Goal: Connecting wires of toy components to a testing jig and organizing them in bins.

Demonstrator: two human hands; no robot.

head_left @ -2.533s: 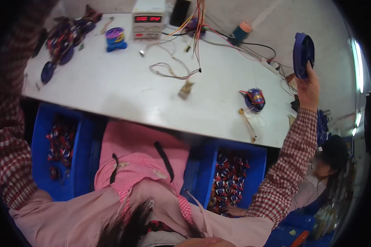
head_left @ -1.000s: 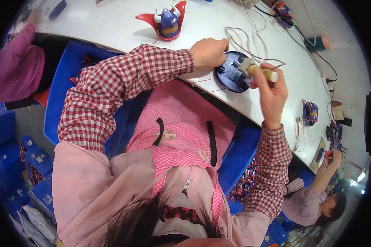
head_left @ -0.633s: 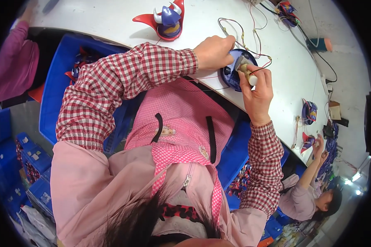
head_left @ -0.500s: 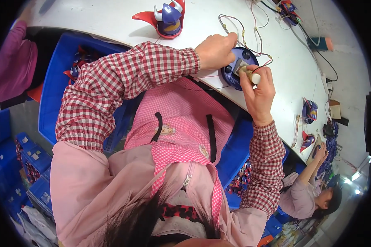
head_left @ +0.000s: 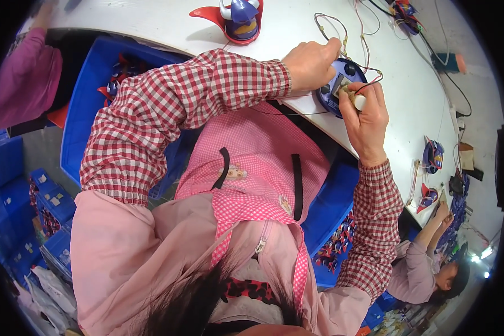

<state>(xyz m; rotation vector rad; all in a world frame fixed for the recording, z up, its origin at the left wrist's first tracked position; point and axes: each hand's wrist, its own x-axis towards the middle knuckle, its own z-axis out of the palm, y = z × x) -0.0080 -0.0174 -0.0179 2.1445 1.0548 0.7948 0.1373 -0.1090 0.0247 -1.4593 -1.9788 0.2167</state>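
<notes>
On the near edge of the white table (head_left: 297,33), a round blue-purple toy base (head_left: 326,101) lies with its underside up, showing dark round spots and a grey rectangular part. My left hand (head_left: 312,66) is closed at its far left rim, fingers curled and thumb against it. Between thumb and fingers of my right hand (head_left: 368,123) is a small wired block with a white round end (head_left: 359,102), pressed to the grey part. Red and black wires (head_left: 365,53) run from the block over the table. Part of the block is hidden by my fingers.
A horned purple toy figure with a red cape (head_left: 242,25) stands at the far left. More figures (head_left: 433,155) stand along the right. Blue bins (head_left: 78,129) with toys sit below the table edge. A co-worker (head_left: 425,269) is at right; a purple sleeve (head_left: 31,78) shows at left.
The whole view has shifted, so the table and my hands appear farther right. Both hands keep nearly the same hold on the base and the wired block.
</notes>
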